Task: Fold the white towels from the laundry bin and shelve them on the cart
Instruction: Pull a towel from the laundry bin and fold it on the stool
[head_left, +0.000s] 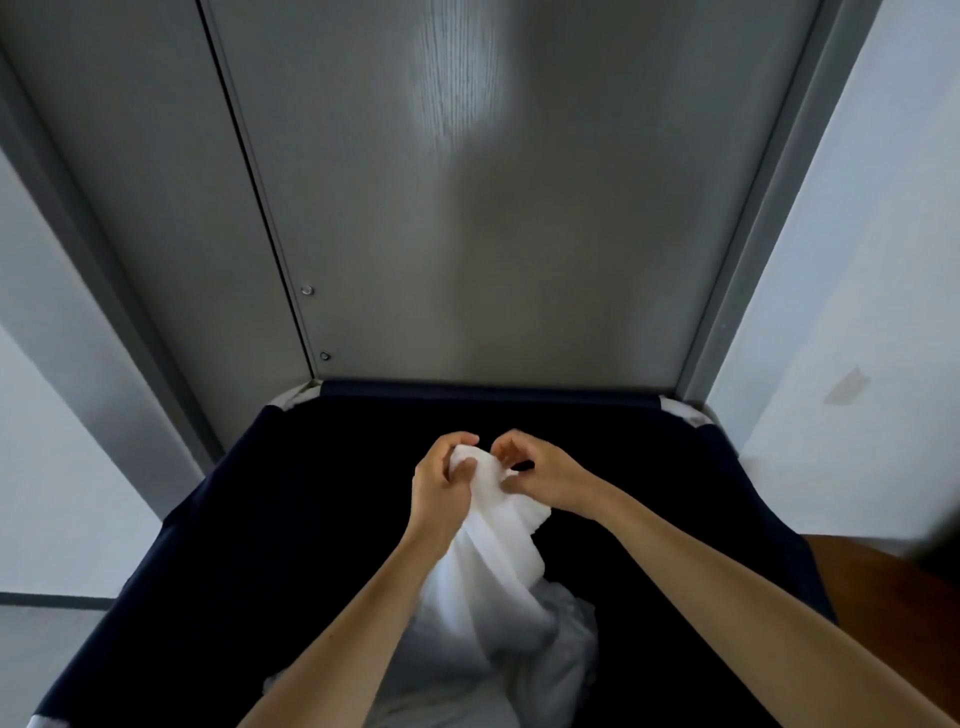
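Dark navy laundry bin (260, 493) below me, far rim at the foot of a grey door (493, 234). Pale walls (857, 260) either side. Left grip (441, 483) curled round the bunched top of a white towel (498, 551); right grip (540, 478) pinches it alongside. Towel trails down into the bin.

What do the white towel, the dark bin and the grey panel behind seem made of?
The white towel: soft cloth, probably cotton terry; it bunches and drapes. The bin: dark navy fabric, matte, taut wall. The grey panel: smooth, faint grain, dull sheen; perhaps laminate or metal.
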